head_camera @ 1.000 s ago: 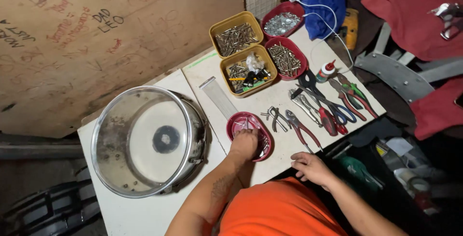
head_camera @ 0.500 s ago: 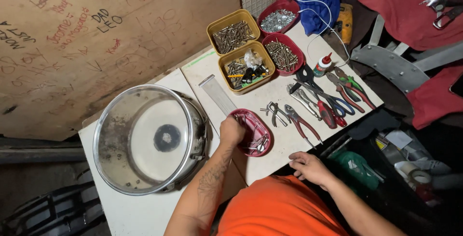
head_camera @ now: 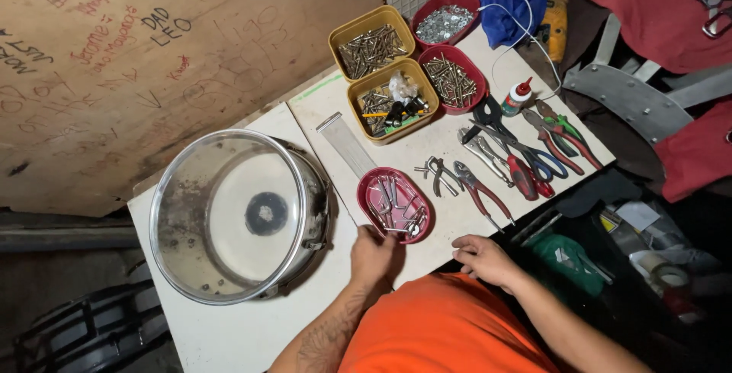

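Observation:
My left hand [head_camera: 374, 255] rests on the white table just below a small red oval tray [head_camera: 394, 204] of metal parts, its fingers curled; whether it holds a small part I cannot tell. A round metal drum shell [head_camera: 236, 217] lies to its left, open side up. My right hand [head_camera: 484, 258] lies flat at the table's front edge, fingers apart and holding nothing, just below a pair of red-handled pliers [head_camera: 480, 190].
Two yellow trays [head_camera: 390, 101] and two red trays [head_camera: 453, 77] of screws and hardware stand at the back. More pliers and scissors [head_camera: 534, 152] and a small glue bottle [head_camera: 518, 95] lie to the right. A scribbled wooden board [head_camera: 152, 53] stands behind the table.
My left hand has pulled back out of the red oval tray toward me and now rests on the table below it. The right hand has stayed at the front edge.

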